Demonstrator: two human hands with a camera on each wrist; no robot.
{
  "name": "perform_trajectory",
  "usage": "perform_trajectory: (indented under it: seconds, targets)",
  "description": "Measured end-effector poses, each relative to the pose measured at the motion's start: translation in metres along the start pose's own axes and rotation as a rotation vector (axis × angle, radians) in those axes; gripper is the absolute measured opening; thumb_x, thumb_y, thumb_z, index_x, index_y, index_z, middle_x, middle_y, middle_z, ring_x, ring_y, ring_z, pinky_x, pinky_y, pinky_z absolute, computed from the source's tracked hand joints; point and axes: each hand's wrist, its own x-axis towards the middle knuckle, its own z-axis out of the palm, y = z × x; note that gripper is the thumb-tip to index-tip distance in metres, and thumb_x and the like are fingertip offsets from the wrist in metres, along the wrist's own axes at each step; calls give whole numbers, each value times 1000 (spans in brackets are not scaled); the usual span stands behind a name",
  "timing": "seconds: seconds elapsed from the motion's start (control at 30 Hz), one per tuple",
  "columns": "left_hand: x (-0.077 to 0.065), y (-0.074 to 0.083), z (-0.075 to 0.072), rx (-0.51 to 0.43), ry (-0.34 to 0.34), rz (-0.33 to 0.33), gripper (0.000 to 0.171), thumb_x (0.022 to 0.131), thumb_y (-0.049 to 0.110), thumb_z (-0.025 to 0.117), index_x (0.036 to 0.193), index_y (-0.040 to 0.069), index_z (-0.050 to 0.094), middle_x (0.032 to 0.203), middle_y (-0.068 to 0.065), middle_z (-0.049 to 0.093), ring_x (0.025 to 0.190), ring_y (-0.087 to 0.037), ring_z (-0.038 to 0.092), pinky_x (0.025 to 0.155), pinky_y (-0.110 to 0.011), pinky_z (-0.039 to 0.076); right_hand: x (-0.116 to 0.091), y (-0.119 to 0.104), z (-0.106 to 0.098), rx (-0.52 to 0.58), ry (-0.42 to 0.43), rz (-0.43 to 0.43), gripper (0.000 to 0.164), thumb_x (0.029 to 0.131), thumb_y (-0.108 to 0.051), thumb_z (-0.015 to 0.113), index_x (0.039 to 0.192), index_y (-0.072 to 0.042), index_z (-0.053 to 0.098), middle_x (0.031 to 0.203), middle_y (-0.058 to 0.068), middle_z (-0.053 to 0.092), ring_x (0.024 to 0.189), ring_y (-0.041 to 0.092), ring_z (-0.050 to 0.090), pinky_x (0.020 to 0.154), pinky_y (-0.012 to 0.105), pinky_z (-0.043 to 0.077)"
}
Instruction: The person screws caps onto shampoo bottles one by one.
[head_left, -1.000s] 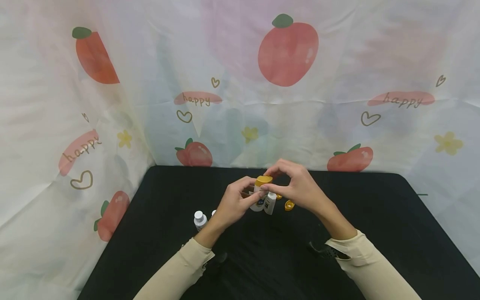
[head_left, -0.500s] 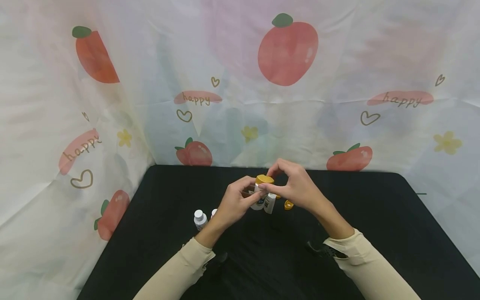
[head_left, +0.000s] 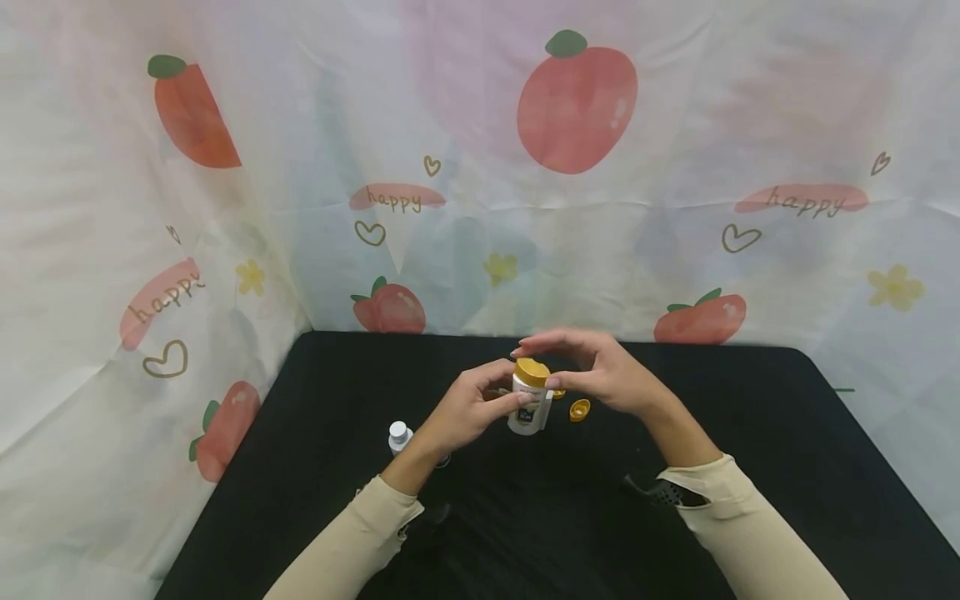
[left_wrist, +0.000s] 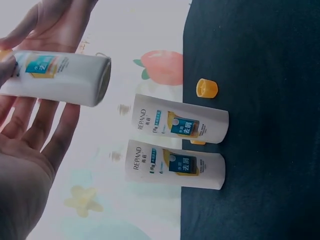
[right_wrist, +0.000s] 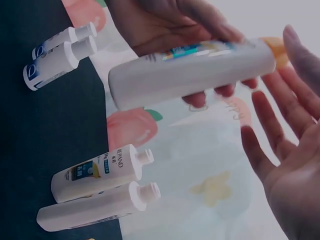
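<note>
My left hand grips a white shampoo bottle off the table by its body, fingers behind it and thumb across the front. On top of this bottle sits a yellow cap. My right hand is at the cap, its thumb near one side and its loosely straight fingers reaching over and past it; whether the thumb touches the cap is hard to tell. Two similar shampoo bottles, one nearer and one beside it, stand with bare necks below the hands.
A loose yellow cap lies on the black table right of the bottles, with another partly hidden behind them. Two small white-capped bottles stand to the left. A printed curtain hangs behind the table.
My right hand pinched the yellow cap earlier; its fingers have now spread and straightened over it. The held bottle has dropped slightly and turned its label forward. My left hand keeps its grip.
</note>
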Motion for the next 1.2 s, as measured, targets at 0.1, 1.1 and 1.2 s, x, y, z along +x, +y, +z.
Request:
perform_trajectory:
  seconds: [0.1,1.1,1.2]
  targets:
    - [-1,0,0,-20,-21,18,29,99,9,67,127,9,66,120,-6,66,110,-18,67,95,-38,56,-2,3,-1,57,-36,-5,49,93,0,70,140,3,55,138,11,63,131,24,58,105,33,48]
    - [0,-1,7,50,95,8,29,99,13,67,127,8,66,108,-7,67,93,-12,66,77,-27,58,-2,4,12,-15,114,103,47,90,1,74,135,-4,61,134,15,62,132,19,55,108,31,45]
    - [1,-2,7,52,105,4,30,99,13,67,129,8,66,109,-7,67,95,-13,67,77,-27,58,-1,4,14,-37,135,109,46,90,-1,76,133,-3,61,133,19,62,129,18,57,107,28,45]
